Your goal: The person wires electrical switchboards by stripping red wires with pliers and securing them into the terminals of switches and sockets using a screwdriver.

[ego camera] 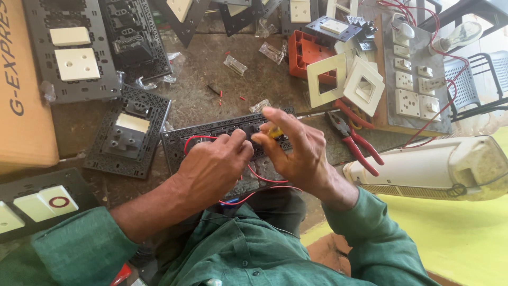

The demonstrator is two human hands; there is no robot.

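Observation:
A long black switch-plate frame (pixel 180 139) lies across the middle of the worktop, with red wires (pixel 262 177) looped over it. My left hand (pixel 214 167) rests on the frame, its fingertips pinching a part on it. My right hand (pixel 296 151) hovers just right of it, thumb and forefinger closed on a small yellow-handled tool (pixel 274 132), the other fingers spread. Both arms wear green sleeves.
Red-handled pliers (pixel 357 143) lie right of my hands. Black frames with white switches (pixel 74 53) cover the left and back. White square frames (pixel 344 79), an orange box (pixel 304 50), a wired test board with a bulb (pixel 418 79), a cardboard box (pixel 21 85) and a white casing (pixel 434 167) surround them.

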